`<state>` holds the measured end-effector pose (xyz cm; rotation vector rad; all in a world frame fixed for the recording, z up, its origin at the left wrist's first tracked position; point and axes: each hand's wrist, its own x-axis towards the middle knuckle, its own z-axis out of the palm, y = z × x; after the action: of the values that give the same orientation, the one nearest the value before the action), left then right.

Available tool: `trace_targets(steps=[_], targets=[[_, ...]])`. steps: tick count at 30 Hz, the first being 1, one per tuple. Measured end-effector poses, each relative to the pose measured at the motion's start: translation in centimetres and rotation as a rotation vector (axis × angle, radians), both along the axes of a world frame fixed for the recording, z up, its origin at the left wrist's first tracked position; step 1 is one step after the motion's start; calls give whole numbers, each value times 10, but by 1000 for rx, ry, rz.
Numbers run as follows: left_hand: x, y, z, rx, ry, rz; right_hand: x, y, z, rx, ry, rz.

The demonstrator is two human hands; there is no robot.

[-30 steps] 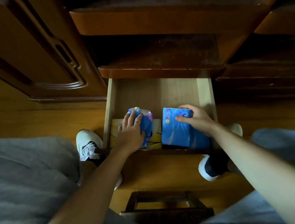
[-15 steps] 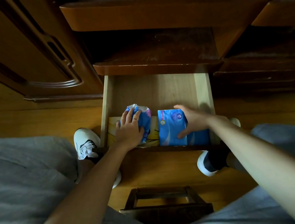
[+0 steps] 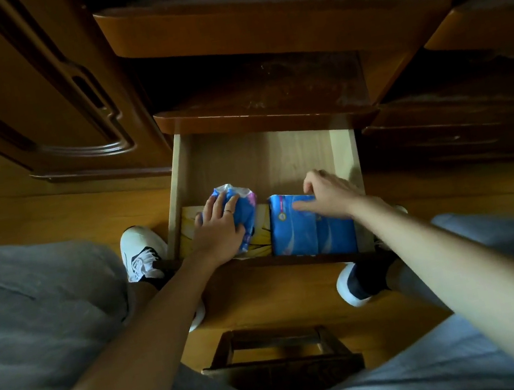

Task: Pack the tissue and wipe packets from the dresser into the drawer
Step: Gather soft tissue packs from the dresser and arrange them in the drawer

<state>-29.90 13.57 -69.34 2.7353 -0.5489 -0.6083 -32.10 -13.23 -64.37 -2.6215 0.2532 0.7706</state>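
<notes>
The light wooden drawer [image 3: 262,156] stands pulled out from the dark dresser. In its front left part a crumpled blue and white packet [image 3: 244,210] lies on a yellow packet [image 3: 263,231]; my left hand [image 3: 219,230] rests flat on the crumpled one with fingers around it. A flat blue packet [image 3: 313,236] fills the front right corner. My right hand [image 3: 327,195] presses on its far end, fingers curled over the edge and thumb on top.
Dresser shelves [image 3: 267,104] overhang the back of the drawer. A carved cabinet door [image 3: 38,95] stands to the left. My white shoes [image 3: 139,252] flank the drawer on the wooden floor, and a small dark wooden stool [image 3: 279,354] sits between my knees.
The flat blue packet has gone down flat into the right front corner under my right hand. My left hand stays on the crumpled packet.
</notes>
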Motion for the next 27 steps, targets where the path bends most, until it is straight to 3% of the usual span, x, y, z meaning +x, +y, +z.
trace_targets(steps=[3,6,9,14,22,27], targets=[[0,-1,1,1,-2,6,22,19,17,302,178,-159],[0,-2,-1,9,-26,13,27,33,13,445,328,-250],[0,-1,-7,-11,-52,13,15,43,-27,452,451,-319],[1,8,-14,-5,1,-30,9,54,-72,352,499,-393],[2,4,-9,-14,-7,-22,2,51,-48,430,394,-435],[1,5,-7,-9,-12,-19,-6,28,-32,326,-85,-311]])
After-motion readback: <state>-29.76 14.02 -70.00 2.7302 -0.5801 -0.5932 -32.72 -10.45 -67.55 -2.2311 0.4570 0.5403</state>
